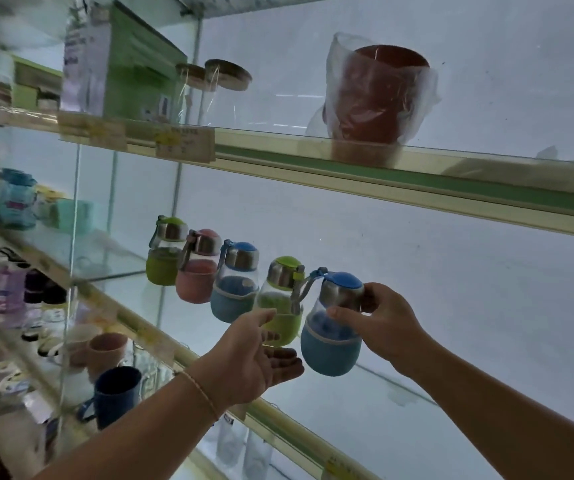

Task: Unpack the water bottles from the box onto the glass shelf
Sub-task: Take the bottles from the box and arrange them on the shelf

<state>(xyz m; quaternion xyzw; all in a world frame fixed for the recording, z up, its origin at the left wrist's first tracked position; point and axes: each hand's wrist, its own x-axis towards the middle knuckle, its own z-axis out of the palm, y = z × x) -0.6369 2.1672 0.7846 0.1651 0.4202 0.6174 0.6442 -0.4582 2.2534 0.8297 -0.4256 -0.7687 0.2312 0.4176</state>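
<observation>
Head view, right hand [384,323] grip clamped on blue water bottle [330,344] neck, left hand [254,353] grip apart beside green water bottle [285,327], bottles lined along glass shelf [278,420].

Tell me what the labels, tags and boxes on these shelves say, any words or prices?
Nothing can be read.
Price tag on the upper shelf edge: print too blurred.
Green box above it: print too blurred.
Yellow tag on the bottle shelf edge: too blurred.
Water bottles: no lettering shows.
</observation>
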